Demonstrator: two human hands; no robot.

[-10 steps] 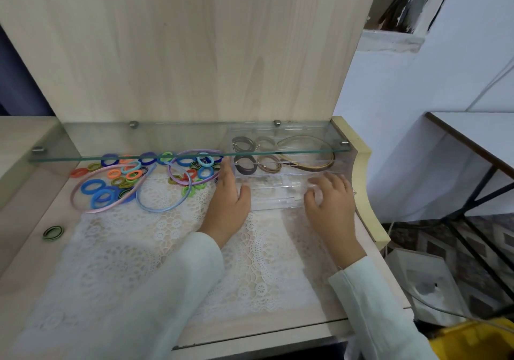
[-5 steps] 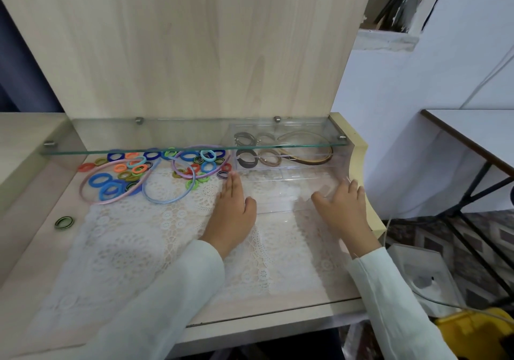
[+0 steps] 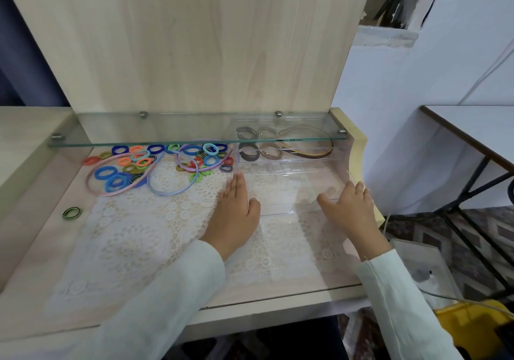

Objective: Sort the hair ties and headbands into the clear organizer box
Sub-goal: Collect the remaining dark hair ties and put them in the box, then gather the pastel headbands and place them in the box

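A green-and-black hair tie lies far left, apart from the coloured hair ties and headbands piled under the glass shelf. The left hand lies flat, fingers straight, against the left wall of the clear box. The right hand rests spread on its near right corner, gripping nothing. Pushed unevenly, the box could skid and drag the lace cloth. The shelf overhangs its back and the side panel hems the right, so free room lies in front.

head cam, single wide-angle view | faces forward and down | close over worktop | left hand and right hand mid-frame | floor at right edge
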